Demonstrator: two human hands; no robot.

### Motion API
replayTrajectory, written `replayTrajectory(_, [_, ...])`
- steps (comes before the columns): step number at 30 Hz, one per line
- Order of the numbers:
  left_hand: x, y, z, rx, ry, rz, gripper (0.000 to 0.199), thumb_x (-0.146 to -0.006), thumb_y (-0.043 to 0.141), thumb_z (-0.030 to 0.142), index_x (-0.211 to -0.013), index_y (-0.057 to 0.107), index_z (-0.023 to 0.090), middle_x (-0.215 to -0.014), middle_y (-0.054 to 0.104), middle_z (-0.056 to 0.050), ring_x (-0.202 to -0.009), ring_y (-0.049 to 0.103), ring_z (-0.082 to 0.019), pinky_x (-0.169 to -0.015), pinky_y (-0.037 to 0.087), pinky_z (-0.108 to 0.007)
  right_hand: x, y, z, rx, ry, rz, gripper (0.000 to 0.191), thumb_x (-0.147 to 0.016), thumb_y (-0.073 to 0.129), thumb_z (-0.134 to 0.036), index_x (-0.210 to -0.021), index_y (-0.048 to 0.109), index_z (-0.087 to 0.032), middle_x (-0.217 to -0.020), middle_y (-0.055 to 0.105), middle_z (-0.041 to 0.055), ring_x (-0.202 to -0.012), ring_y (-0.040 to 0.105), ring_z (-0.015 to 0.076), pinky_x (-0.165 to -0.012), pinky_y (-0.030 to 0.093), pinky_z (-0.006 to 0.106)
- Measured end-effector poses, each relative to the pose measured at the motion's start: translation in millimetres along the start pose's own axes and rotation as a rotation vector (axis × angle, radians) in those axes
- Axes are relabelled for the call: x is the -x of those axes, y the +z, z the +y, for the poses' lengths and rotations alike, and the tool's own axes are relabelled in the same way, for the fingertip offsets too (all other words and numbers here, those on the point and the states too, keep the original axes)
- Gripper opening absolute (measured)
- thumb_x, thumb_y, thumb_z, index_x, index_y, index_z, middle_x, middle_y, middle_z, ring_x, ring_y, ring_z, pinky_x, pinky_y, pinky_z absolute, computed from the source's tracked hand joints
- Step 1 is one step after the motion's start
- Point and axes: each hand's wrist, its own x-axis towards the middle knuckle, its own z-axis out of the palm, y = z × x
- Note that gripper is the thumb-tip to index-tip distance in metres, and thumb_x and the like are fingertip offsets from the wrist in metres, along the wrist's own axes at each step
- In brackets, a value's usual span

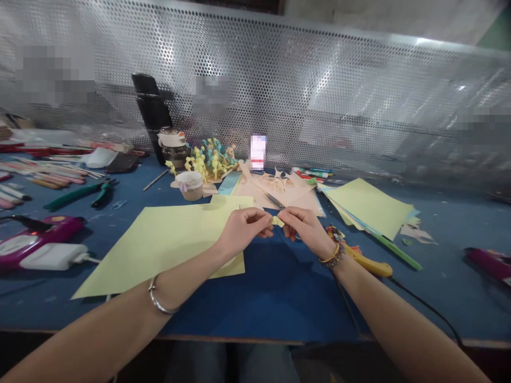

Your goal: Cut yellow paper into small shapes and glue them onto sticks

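Note:
A small pale yellow piece [278,221] is pinched between my two hands above the blue table. My left hand [246,229] has its fingers closed on the piece's left end. On the other end, the fingers of my right hand [305,226] are closed too. Under and beside my left hand lies a large yellow sheet [171,229]. Just beyond the hands, scissors [273,200] rest on peach sheets [257,186] with cut scraps.
A yellow glue gun [369,261] with a black cable lies right of my right hand. Yellow sheets [369,205] and a green stick [399,252] are farther right. Beyond stand a small tub [189,186], yellow and blue flowers [211,159], a jar [173,151] and a lit phone [258,151]. Green pliers [75,196] lie left.

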Motion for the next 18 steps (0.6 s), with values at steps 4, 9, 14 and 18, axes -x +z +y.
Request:
replayTrajectory(4, [0.2,-0.6,0.6,-0.024,0.044,-0.007,0.021,-0.078,0.063,0.034,-0.079,0.066,0.013,-0.069,0.068,-0.003,-0.061,0.067,-0.013,-0.06,0.055,-0.023,0.5,0.2,-1.1,0.04,-0.021,-0.029,0.029,-0.08,0.058,-0.044,-0.075,0.061,-0.016,-0.052,0.051,-0.0042,-0.044,0.045,0.0075,-0.043,0.036,0.02])
replayTrajectory(9, [0.1,-1.2,1.7,-0.035,0.064,-0.017,0.022,-0.079,0.062,0.035,-0.078,0.066,0.013,-0.07,0.068,-0.004,-0.062,0.067,-0.014,-0.06,0.056,-0.023,0.3,0.3,0.0,0.1,-0.046,-0.017,0.028,-0.08,0.059,-0.043,-0.077,0.064,-0.015,-0.052,0.052,-0.0037,-0.044,0.045,0.0075,-0.043,0.036,0.02])
replayTrajectory(14, [0.1,-2.0,1.8,-0.009,0.054,-0.032,0.023,-0.079,0.062,0.036,-0.081,0.066,0.014,-0.071,0.068,-0.004,-0.063,0.068,-0.014,-0.061,0.056,-0.024,0.8,1.3,-1.0,0.11,-0.079,0.0,0.027,-0.08,0.059,-0.041,-0.077,0.063,-0.015,-0.054,0.053,-0.0031,-0.045,0.044,0.0071,-0.042,0.037,0.019])
replayTrajectory(18, [-0.6,-3.1,-0.5,-0.028,0.062,-0.035,0.024,-0.078,0.063,0.038,-0.079,0.066,0.014,-0.071,0.069,-0.004,-0.062,0.068,-0.014,-0.06,0.056,-0.023,1.2,3.1,-2.7,0.123,-0.091,0.009,0.026,-0.079,0.059,-0.041,-0.076,0.063,-0.015,-0.054,0.053,-0.0023,-0.046,0.045,0.0076,-0.042,0.037,0.019])
